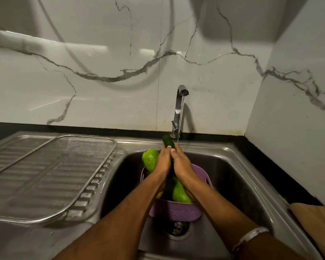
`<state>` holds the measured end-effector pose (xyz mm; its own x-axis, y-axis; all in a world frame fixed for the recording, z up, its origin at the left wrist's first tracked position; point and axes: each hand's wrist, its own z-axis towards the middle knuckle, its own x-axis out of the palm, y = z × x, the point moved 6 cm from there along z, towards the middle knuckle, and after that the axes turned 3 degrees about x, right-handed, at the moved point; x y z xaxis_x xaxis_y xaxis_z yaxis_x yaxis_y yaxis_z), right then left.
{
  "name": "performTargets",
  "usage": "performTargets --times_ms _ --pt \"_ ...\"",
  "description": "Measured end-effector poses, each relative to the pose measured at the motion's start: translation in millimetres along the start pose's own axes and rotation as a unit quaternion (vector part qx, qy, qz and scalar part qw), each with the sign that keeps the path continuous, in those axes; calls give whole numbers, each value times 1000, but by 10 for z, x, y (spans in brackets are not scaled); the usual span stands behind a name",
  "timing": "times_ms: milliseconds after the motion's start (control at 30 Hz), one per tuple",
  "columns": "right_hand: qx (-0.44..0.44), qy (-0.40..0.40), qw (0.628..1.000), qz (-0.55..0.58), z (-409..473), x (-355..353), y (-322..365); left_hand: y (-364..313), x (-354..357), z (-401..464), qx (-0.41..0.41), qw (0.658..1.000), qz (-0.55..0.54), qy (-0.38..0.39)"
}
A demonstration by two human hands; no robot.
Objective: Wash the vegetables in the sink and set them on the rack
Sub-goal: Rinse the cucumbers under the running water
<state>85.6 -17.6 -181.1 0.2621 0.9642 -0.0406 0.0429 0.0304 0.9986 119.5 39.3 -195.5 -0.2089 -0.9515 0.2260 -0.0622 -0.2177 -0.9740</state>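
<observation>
Over the stainless-steel sink (238, 177), toward its back edge: one dark green cucumber (168, 142), grasped jointly by the left hand (162, 163) and right hand (181, 163), fingers wrapped round it, its far end beside the stream from the chrome tap (179, 109). Below the wrists: one purple perforated plastic basket (176, 211) standing over the drain, holding pale green gourd-like vegetables (179, 192); another pale green vegetable (149, 159) leans over its far-left rim. Left drainboard: one wire-mesh metal rack (51, 177). Right wrist: one silver bangle (250, 238).
</observation>
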Motion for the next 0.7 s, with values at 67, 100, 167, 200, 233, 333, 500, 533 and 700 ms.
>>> performTargets --times_ms 67,100,167,200,233,333,500,533,700 --pt "-1 -29 998 57 67 -125 73 -98 52 -89 10 1000 3 -5" --pt "16 -50 994 92 130 -203 62 -110 88 -123 18 1000 -15 9" --pt "56 -70 986 139 165 -306 37 -115 149 -173 29 998 -24 41" --pt "77 -67 983 151 155 -294 13 -117 147 -169 40 999 -6 32" --pt "86 -56 984 148 134 -256 -4 -114 130 -162 51 998 16 14" --pt "49 -38 993 97 82 -113 -61 -101 63 -68 72 995 54 -31" --pt "21 -81 996 29 148 -172 -54 -96 97 -63 74 995 61 -21" --pt "28 -86 994 57 168 -198 -34 -109 119 -91 70 997 43 -14" --pt "77 -56 983 155 196 -245 -56 -112 113 -138 79 997 9 -8"
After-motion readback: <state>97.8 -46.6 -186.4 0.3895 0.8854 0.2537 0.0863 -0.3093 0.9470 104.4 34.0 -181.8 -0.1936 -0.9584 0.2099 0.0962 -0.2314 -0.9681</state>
